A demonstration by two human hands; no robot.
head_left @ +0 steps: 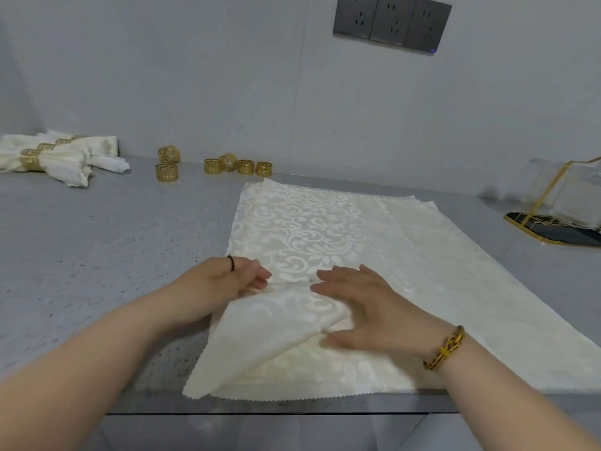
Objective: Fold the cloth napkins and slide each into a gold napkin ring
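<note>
Counter (97, 255) carried damask napkin (309, 229), long axis running away from person, near-left corner folded inward. Right hand (367, 307) lay flat on fold; left hand (227, 276) pinched its edge. Gold napkin rings (237, 166) well beyond, nearer left hand.

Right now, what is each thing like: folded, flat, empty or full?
top napkin, near corner folded over, rest flat.
napkins underneath, flat, unfolded.
finished napkins, folded, each inside a gold ring.
loose napkin rings, six, all empty.
left hand, pinches the folded corner.
right hand, flat, pressing on the fold.
wall sockets, nothing plugged in.
</note>
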